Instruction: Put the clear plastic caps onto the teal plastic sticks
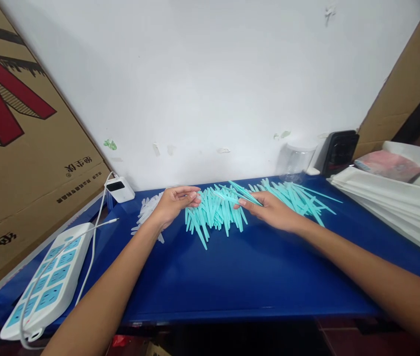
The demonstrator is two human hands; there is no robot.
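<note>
My right hand [267, 210] is closed around a few slim turquoise tapered plastic sticks [245, 192], which point up and to the left. Below and beside it lies a loose pile of the same turquoise sticks [213, 210]. My left hand [176, 203] hovers at the left end of that pile, thumb and fingers pinched together. Something pale may sit at its fingertips, too small to name. Translucent whitish pieces [148, 210] are heaped behind and left of my left hand, partly hidden by it. More turquoise sticks [293, 198] spread out beyond my right hand.
A blue table [239, 277] meets a white wall. At left are a power strip [52, 277], a white device with a screen [119, 189], a cable and a large cardboard box [20, 148]. At right stand a clear jar [297, 160], a black object [340, 152] and stacked white trays [391, 202].
</note>
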